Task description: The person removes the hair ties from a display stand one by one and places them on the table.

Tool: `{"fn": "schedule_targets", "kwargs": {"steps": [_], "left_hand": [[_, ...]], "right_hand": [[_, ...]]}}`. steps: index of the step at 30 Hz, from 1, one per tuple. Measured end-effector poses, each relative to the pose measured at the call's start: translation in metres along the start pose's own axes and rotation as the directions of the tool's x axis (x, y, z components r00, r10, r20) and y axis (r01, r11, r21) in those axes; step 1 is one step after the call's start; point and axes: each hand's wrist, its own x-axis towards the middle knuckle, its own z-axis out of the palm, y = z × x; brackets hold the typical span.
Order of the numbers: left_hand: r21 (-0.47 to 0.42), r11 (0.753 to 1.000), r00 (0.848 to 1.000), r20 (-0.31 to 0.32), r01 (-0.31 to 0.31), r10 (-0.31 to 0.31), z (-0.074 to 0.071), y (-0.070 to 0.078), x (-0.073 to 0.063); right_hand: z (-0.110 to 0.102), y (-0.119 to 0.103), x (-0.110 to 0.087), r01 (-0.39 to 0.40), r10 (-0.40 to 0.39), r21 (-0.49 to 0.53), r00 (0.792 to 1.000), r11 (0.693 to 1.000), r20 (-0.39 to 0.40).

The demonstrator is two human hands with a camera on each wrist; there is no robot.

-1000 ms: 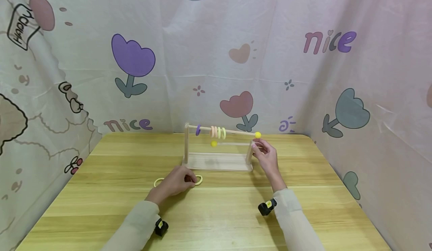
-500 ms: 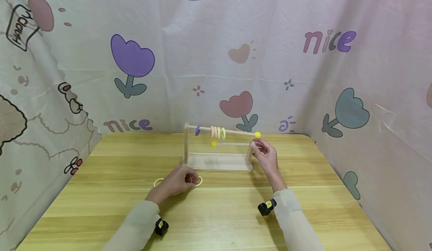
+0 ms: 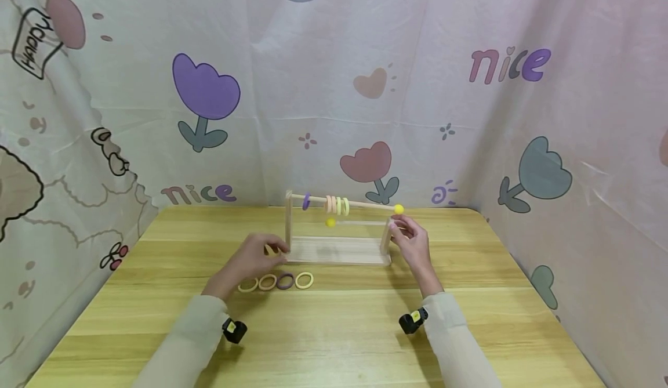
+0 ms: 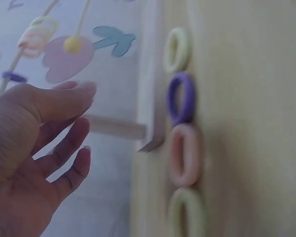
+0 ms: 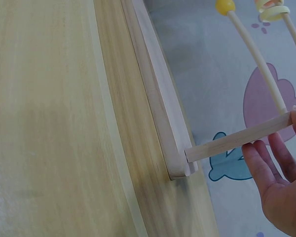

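A wooden ring stand (image 3: 339, 250) has two posts and two rods with yellow ball ends. My right hand (image 3: 412, 243) pinches the top of its short right post (image 5: 237, 140), thumb on one side and fingers on the other. My left hand (image 3: 256, 257), fingers loosely bent, is at the foot of the tall left post (image 3: 289, 220); whether the fingertips touch it is unclear. Below that hand lie a yellow ring (image 3: 304, 280), a purple ring (image 3: 285, 281), a peach ring (image 4: 185, 155) and another pale yellow ring (image 4: 187, 215) in a row.
The upper rod carries a purple ring (image 3: 306, 201) and several peach and yellow rings (image 3: 337, 205). A yellow ball (image 3: 331, 222) ends the lower rod, which bears no rings. A patterned cloth (image 3: 292, 86) hangs behind the wooden table (image 3: 334, 336).
My left hand has moved up and left from the ring row to the stand's left post, uncovering the purple and peach rings. My right hand stays on the right post.
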Motion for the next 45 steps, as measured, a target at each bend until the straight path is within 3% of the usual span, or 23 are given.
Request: {"fn": "schedule_targets", "kwargs": {"steps": [6, 12, 24, 45], "left_hand": [[0.001, 1.0, 0.994, -0.106, 0.011, -0.011, -0.021, 0.003, 0.012], [-0.064, 0.997, 0.986, -0.159, 0.035, -0.045, -0.034, 0.01, 0.025], [-0.178, 0.983, 0.988, -0.141, 0.04, -0.066, -0.042, 0.022, 0.044], [-0.253, 0.968, 0.986, -0.157, 0.006, -0.047, -0.042, 0.034, 0.061]], "right_hand": [[0.0, 0.001, -0.001, 0.0, 0.0, -0.004, 1.0, 1.0, 0.0], [0.0, 0.001, 0.0, 0.002, -0.002, 0.0, 1.0, 1.0, 0.004], [0.001, 0.004, 0.001, 0.014, -0.014, -0.002, 1.0, 1.0, -0.006], [0.0, 0.0, -0.001, 0.014, -0.014, 0.006, 1.0, 1.0, 0.002]]}}
